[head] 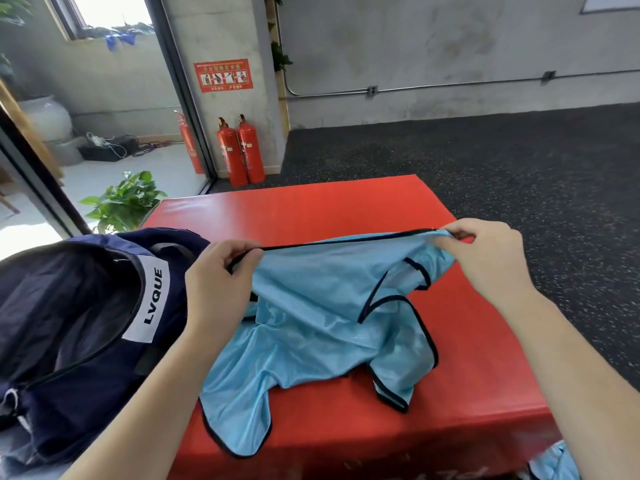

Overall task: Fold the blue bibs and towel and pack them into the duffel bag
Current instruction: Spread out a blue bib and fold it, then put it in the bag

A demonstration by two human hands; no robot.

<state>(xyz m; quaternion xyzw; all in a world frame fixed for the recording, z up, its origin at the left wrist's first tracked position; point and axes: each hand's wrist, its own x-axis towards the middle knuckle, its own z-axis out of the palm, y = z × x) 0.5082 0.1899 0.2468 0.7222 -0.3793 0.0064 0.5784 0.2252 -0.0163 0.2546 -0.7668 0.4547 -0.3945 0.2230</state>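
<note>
Both hands, left hand (pixel 221 271) and right hand (pixel 485 258), have fingers pinched on the limp light-blue mesh bib's (pixel 325 327) black-trimmed edge beside the navy duffel bag (pixel 86 323); light, floppy, best held by corners

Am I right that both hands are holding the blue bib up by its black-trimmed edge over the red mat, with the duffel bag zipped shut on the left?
Not quite: the duffel bag is open, as the head view shows. The rest holds: the left hand and right hand pinch the blue bib by its black-trimmed edge over the red mat.
</note>
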